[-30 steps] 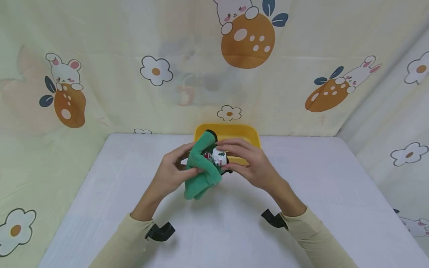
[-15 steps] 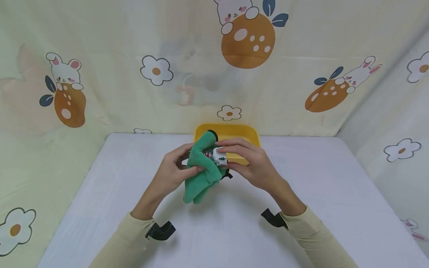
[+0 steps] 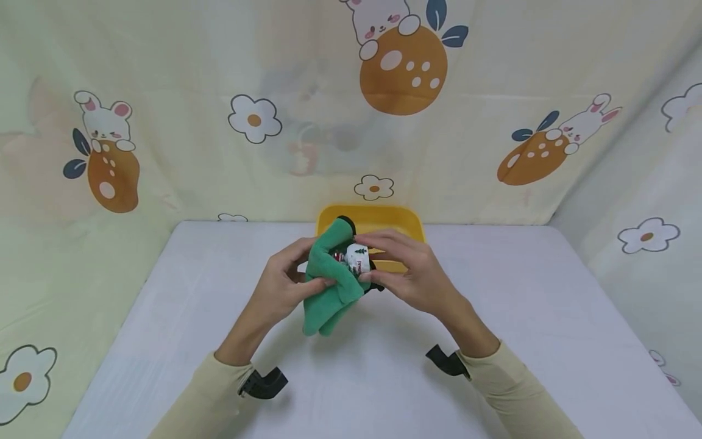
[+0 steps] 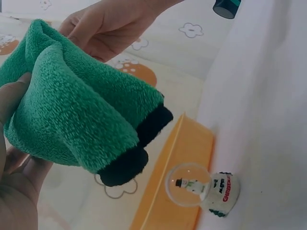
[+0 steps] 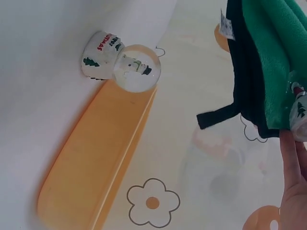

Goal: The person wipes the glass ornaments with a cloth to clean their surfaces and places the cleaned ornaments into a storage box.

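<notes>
Held snow globe (image 3: 358, 260) has turned slightly, red lettering now showing. Head: right hand (image 3: 408, 268) pinches its white base; left hand (image 3: 282, 279) grips green cloth (image 3: 329, 302) about the dome, near yellow tray (image 3: 378, 213). Left wrist: second snow globe (image 4: 204, 189) upright beside tray. Right wrist: cloth's black edging, strap (image 5: 218, 116) dangling.
</notes>
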Demonstrator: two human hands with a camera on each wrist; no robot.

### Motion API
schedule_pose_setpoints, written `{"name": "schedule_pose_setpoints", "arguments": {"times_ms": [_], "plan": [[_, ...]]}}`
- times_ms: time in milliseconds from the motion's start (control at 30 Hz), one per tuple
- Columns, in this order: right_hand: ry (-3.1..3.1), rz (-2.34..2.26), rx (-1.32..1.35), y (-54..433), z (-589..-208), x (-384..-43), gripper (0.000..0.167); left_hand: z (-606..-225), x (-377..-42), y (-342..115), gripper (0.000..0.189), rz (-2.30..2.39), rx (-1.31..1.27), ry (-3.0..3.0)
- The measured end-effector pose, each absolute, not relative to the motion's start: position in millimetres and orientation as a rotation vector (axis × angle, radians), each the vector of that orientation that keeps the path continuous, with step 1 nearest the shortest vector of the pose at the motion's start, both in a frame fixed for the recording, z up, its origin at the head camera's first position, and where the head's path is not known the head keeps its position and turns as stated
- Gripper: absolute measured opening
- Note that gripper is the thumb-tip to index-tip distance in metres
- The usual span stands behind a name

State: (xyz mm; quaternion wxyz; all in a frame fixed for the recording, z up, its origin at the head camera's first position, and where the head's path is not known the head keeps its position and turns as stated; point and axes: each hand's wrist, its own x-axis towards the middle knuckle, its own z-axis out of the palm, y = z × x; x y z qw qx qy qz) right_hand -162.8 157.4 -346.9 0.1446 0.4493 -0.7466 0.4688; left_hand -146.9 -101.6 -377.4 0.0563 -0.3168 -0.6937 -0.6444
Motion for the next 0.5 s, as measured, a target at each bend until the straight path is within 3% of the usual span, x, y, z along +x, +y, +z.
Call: {"name": "schedule_pose_setpoints", "arguments": {"times_ms": [500], "plan": [[-2.335,1.399,1.125,156.9,-345.1,-160.3,0.040,-376.6,-145.5,-100.6,0.059,-1.809,-0.991,-2.097]]}}
